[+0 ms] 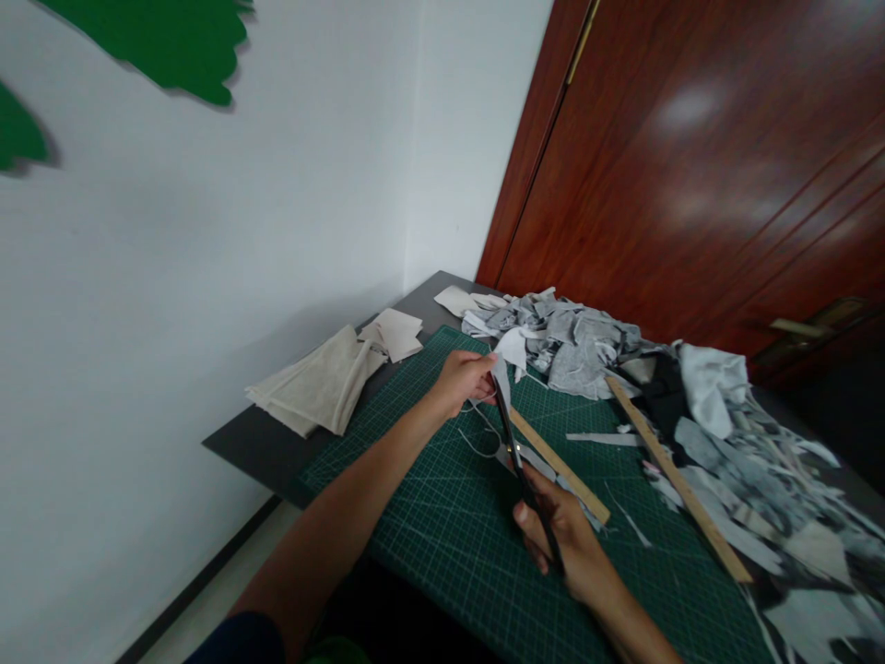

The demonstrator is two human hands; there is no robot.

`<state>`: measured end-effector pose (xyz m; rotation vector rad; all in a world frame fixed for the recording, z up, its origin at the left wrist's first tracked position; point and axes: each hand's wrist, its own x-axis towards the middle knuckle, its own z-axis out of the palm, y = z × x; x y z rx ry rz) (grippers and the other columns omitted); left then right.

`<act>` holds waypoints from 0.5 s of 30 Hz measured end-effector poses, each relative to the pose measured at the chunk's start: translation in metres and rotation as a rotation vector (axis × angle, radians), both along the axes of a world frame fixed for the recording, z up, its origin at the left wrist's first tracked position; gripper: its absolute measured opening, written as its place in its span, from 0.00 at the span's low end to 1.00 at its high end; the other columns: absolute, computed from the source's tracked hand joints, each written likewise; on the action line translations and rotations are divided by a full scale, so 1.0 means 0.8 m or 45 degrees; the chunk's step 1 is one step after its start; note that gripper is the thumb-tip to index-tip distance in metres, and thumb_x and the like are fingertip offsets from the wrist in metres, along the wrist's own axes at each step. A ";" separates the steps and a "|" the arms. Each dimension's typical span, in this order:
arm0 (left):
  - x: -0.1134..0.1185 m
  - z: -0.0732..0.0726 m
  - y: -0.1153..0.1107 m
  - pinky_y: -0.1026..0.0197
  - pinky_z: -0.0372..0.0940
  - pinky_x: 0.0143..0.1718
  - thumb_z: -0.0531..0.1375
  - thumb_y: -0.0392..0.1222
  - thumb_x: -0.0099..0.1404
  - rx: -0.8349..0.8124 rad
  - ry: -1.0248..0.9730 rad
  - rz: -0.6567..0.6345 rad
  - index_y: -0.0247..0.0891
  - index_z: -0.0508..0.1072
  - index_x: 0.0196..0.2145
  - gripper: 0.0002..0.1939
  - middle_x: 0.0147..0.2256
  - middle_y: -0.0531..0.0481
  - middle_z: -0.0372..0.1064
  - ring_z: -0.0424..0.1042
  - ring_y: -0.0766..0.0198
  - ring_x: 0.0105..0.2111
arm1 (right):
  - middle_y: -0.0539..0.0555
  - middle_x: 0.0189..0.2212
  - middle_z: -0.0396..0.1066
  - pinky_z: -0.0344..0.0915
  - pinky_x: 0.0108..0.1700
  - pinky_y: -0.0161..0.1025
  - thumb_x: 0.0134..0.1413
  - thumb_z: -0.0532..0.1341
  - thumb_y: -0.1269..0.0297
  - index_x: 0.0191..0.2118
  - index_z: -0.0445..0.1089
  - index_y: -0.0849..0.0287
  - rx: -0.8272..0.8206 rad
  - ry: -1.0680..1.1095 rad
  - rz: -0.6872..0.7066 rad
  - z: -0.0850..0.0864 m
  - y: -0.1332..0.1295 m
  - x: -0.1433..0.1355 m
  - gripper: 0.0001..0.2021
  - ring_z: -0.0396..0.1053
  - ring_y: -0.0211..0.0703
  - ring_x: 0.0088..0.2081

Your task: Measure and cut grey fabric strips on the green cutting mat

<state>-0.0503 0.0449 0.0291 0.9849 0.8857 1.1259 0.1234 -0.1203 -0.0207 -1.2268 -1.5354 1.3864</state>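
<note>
My left hand [465,380] pinches a small pale grey fabric scrap [502,376] above the far part of the green cutting mat [429,503]. My right hand [557,526] is wrapped round the handles of black scissors [513,446]. Their blades point up and away, and the tips lie against the scrap beside my left fingers. I cannot tell how far apart the blades are. Under the scissors, a wooden ruler [560,467] lies on the mat, with grey fabric pieces along it and loose threads to its left.
Beige folded cloth [322,380] and pale fabric squares [395,333] lie on the left of the dark table [239,452]. Grey scraps [581,341] are heaped at the back and down the right side. A second wooden strip [681,484] borders them. A wall and a brown door [691,166] stand behind.
</note>
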 end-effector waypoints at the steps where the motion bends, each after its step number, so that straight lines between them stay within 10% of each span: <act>1: 0.000 0.000 0.000 0.59 0.73 0.24 0.67 0.49 0.66 0.004 0.003 0.004 0.33 0.71 0.24 0.19 0.20 0.47 0.71 0.73 0.62 0.18 | 0.39 0.15 0.52 0.51 0.15 0.30 0.57 0.63 0.34 0.71 0.57 0.67 -0.002 -0.003 -0.007 0.000 0.000 0.000 0.49 0.47 0.32 0.14; 15: 0.002 -0.005 0.002 0.61 0.71 0.24 0.65 0.48 0.68 0.009 0.049 0.026 0.33 0.72 0.24 0.19 0.20 0.48 0.71 0.72 0.63 0.18 | 0.39 0.13 0.53 0.51 0.16 0.31 0.55 0.65 0.33 0.70 0.60 0.64 -0.007 -0.012 -0.027 0.003 0.000 -0.003 0.48 0.47 0.32 0.13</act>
